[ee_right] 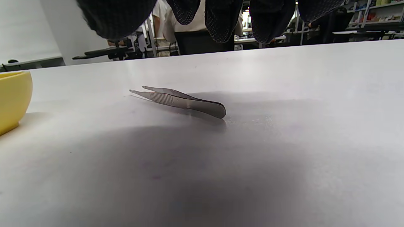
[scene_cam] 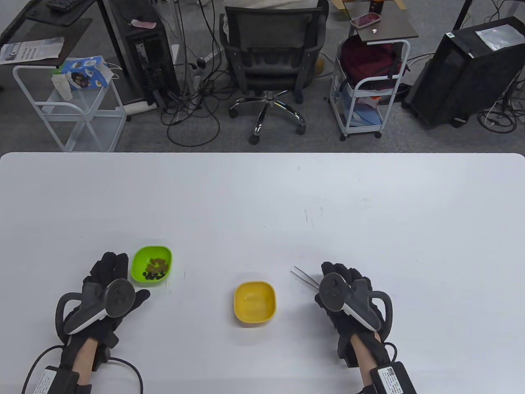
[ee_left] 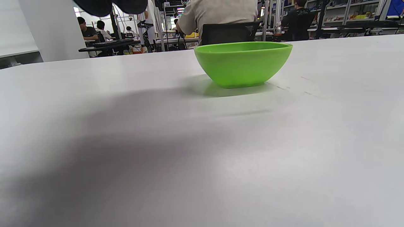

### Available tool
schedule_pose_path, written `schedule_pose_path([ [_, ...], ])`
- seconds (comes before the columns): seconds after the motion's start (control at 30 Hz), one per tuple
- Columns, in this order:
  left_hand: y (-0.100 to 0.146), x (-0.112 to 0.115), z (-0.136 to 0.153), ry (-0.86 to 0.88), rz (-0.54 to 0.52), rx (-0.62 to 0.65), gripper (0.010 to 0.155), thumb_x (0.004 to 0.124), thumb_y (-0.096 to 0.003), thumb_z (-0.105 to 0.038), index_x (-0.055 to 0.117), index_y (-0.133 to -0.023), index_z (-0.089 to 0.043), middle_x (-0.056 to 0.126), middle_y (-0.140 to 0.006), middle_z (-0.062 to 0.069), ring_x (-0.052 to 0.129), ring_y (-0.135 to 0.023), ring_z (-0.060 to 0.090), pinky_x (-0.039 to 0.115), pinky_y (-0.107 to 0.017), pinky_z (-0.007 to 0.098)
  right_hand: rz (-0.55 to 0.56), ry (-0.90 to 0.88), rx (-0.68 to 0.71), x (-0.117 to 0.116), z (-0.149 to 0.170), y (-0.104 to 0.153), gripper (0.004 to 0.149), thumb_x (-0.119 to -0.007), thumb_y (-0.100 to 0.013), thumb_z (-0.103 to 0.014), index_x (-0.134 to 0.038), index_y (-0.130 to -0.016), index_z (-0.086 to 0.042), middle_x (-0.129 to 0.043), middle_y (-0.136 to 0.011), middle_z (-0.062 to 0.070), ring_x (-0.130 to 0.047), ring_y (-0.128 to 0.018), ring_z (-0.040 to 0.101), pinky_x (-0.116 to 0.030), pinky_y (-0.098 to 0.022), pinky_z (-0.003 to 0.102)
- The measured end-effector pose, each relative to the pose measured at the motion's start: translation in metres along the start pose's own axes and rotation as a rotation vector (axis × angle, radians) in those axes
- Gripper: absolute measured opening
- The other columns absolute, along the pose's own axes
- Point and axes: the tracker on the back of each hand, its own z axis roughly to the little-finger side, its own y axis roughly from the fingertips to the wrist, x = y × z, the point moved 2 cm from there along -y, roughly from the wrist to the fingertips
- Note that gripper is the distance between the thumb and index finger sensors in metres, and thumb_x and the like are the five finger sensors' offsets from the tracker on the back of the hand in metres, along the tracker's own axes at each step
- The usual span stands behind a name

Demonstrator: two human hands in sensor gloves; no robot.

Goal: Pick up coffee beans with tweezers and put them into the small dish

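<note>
A green dish (scene_cam: 151, 264) holds several coffee beans (scene_cam: 155, 269); it also shows in the left wrist view (ee_left: 242, 63). An empty yellow dish (scene_cam: 254, 303) stands mid-table, its edge visible in the right wrist view (ee_right: 12, 101). Steel tweezers (scene_cam: 305, 277) lie flat on the table, clear in the right wrist view (ee_right: 183, 101). My right hand (scene_cam: 344, 287) hovers above the tweezers' rear end, fingers (ee_right: 221, 15) spread and not touching them. My left hand (scene_cam: 110, 283) is open and empty just left of the green dish.
The white table (scene_cam: 262, 197) stretches far behind the dishes. Beyond its far edge stand an office chair (scene_cam: 270, 61), two white carts (scene_cam: 78, 106) and computer towers (scene_cam: 463, 69).
</note>
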Motion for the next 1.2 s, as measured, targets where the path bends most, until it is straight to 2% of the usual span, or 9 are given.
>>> schedule_pose_path([
  [0.13, 0.000, -0.001, 0.000, 0.002, -0.004, 0.001, 0.100, 0.051, -0.0522, -0.061, 0.019, -0.120, 0.005, 0.023, -0.125, 0.041, 0.048, -0.113, 0.064, 0.054, -0.077, 0.073, -0.054, 0.014, -0.016, 0.001, -0.010, -0.010, 0.073, -0.068, -0.046, -0.044, -0.043, -0.111, -0.019, -0.054, -0.119, 0.015, -0.059, -0.104, 0.055, -0.049, -0.075, 0.068],
  [0.33, -0.001, -0.001, -0.001, -0.004, 0.001, 0.004, 0.100, 0.051, -0.0522, -0.061, 0.019, -0.120, 0.005, 0.023, -0.125, 0.041, 0.048, -0.113, 0.064, 0.053, -0.077, 0.073, -0.140, 0.130, -0.066, -0.009, -0.021, -0.030, 0.073, -0.072, -0.044, -0.044, -0.048, -0.109, -0.021, -0.060, -0.116, 0.011, -0.065, -0.102, 0.052, -0.053, -0.075, 0.066],
  [0.53, -0.001, -0.002, -0.006, -0.021, -0.014, 0.028, 0.100, 0.051, -0.0520, -0.061, 0.020, -0.120, 0.005, 0.024, -0.125, 0.041, 0.049, -0.112, 0.065, 0.054, -0.076, 0.073, -0.171, 0.204, -0.088, -0.021, -0.031, -0.046, 0.072, -0.074, -0.043, -0.044, -0.052, -0.108, -0.021, -0.067, -0.113, 0.011, -0.072, -0.099, 0.047, -0.056, -0.075, 0.064],
  [0.6, 0.000, -0.003, -0.007, -0.024, -0.016, 0.030, 0.100, 0.051, -0.0519, -0.061, 0.019, -0.120, 0.005, 0.024, -0.125, 0.041, 0.049, -0.112, 0.065, 0.054, -0.076, 0.073, -0.173, 0.181, -0.101, -0.026, -0.031, -0.051, 0.071, -0.074, -0.043, -0.042, -0.054, -0.107, -0.020, -0.068, -0.110, 0.012, -0.075, -0.096, 0.045, -0.057, -0.075, 0.063],
  [0.77, 0.000, -0.004, -0.007, -0.027, -0.025, 0.031, 0.100, 0.052, -0.0519, -0.061, 0.020, -0.120, 0.005, 0.024, -0.125, 0.041, 0.049, -0.112, 0.065, 0.054, -0.076, 0.073, -0.146, 0.271, -0.117, -0.029, -0.035, -0.057, 0.067, -0.076, -0.042, -0.041, -0.058, -0.103, -0.020, -0.073, -0.103, 0.007, -0.082, -0.089, 0.037, -0.059, -0.075, 0.062],
  [0.9, 0.001, -0.004, -0.008, -0.038, -0.017, 0.034, 0.100, 0.052, -0.0517, -0.062, 0.021, -0.121, 0.004, 0.024, -0.125, 0.041, 0.050, -0.112, 0.065, 0.054, -0.076, 0.073, -0.135, 0.280, -0.142, -0.032, -0.036, -0.063, 0.060, -0.075, -0.041, -0.039, -0.063, -0.096, -0.020, -0.076, -0.095, 0.008, -0.084, -0.081, 0.035, -0.060, -0.074, 0.063],
  [1.2, 0.003, -0.006, -0.009, -0.039, -0.033, 0.040, 0.100, 0.053, -0.0515, -0.062, 0.022, -0.121, 0.004, 0.024, -0.125, 0.041, 0.050, -0.112, 0.064, 0.054, -0.076, 0.073, -0.128, 0.363, -0.161, -0.031, -0.044, -0.068, 0.052, -0.075, -0.040, -0.038, -0.069, -0.089, -0.023, -0.084, -0.086, 0.004, -0.091, -0.073, 0.031, -0.064, -0.072, 0.062],
])
